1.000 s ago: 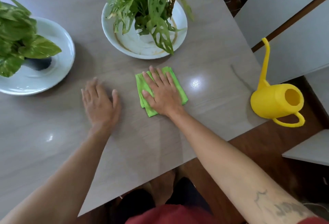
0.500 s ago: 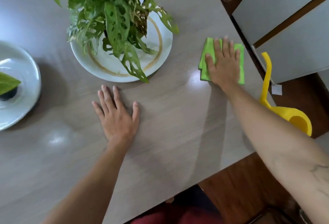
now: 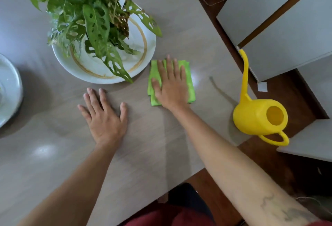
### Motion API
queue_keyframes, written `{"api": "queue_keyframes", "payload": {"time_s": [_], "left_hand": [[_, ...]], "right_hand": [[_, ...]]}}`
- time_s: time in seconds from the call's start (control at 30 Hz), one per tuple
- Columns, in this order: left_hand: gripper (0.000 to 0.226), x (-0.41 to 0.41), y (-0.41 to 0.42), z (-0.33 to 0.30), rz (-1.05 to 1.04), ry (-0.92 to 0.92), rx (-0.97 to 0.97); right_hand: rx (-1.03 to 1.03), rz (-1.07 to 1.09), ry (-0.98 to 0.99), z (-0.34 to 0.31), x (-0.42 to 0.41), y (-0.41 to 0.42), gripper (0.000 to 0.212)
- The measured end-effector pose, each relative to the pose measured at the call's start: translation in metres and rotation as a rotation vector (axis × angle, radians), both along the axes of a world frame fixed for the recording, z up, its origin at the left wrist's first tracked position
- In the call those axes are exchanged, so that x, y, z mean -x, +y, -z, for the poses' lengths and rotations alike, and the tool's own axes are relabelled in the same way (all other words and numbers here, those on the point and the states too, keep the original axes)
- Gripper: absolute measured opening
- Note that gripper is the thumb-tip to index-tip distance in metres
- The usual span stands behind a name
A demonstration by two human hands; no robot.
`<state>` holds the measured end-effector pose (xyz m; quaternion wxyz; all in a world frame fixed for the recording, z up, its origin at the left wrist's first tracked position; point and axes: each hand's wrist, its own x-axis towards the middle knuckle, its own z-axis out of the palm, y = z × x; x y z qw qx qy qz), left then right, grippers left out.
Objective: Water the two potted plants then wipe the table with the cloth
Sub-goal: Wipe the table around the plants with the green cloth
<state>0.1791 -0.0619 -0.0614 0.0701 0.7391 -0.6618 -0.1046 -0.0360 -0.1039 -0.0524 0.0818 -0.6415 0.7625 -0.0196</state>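
Cloth (image 3: 188, 74) now lies just beside plant dish (image 3: 143, 60), back from the far rt edge where it was 0.5 s ago. Rt hand (image 3: 170, 87) flat, fingers spread, pressing it to surface (image 3: 161, 153); wiping underway, I'd say. Left hand (image 3: 105, 116) flat, empty, bracing. Watering can (image 3: 258, 118) parked at the rt edge.

Landmark: plant dish (image 3: 143, 58), on table (image 3: 161, 144), far-centre. Potted plant (image 3: 93, 15) stands in dish; leaves overhang its near and right rims. Cloth (image 3: 189, 80) lies flat on table just right of dish's near-right rim, close but apart. Right hand (image 3: 170, 87) flat on top of cloth. Left hand (image 3: 105, 118) flat on table, nearer than dish, left of cloth. Second dish (image 3: 10, 89) well left of landmark, cut by frame edge. Watering can (image 3: 256, 118) well right of dish, at table's right edge, spout pointing away. Cabinets (image 3: 287, 19) beyond table, far right.
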Motion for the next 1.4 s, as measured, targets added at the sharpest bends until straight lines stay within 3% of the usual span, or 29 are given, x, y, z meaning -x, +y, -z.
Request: {"api": "queue_keyframes", "payload": {"time_s": [0.1,0.17,0.33,0.5,0.7,1.0,1.13,1.3,1.4], "left_hand": [[0.082,0.0,0.0,-0.001,0.004,0.015,0.004],[0.082,-0.001,-0.001,0.0,0.009,0.017,0.001],[0.081,-0.001,0.002,-0.001,0.019,0.01,0.0],[0.082,0.004,0.0,-0.001,0.016,-0.012,0.012],[0.081,-0.002,-0.003,0.009,0.012,-0.011,0.024],[0.083,-0.005,-0.001,0.002,0.018,0.074,0.005],[0.085,-0.01,0.021,-0.006,0.077,0.138,0.014],[0.081,-0.006,0.116,-0.002,0.062,0.027,-0.017],[0.08,-0.006,0.13,0.003,0.049,-0.005,-0.048]], "right_hand": [[0.017,-0.176,-0.043,0.006,-0.019,0.073,0.065],[0.013,-0.152,-0.043,0.008,0.004,0.107,0.064],[-0.066,0.212,0.112,-0.001,0.087,0.104,0.064],[-0.033,0.481,0.015,-0.008,0.117,0.012,0.066],[-0.066,0.284,0.068,-0.007,0.079,-0.065,0.065],[-0.002,-0.224,0.013,0.003,0.038,0.061,0.063],[0.032,-0.254,0.035,0.004,0.07,0.12,0.063],[0.034,-0.252,0.077,0.005,0.092,0.168,0.064],[0.068,-0.207,0.073,0.006,0.079,0.19,0.063]]}}
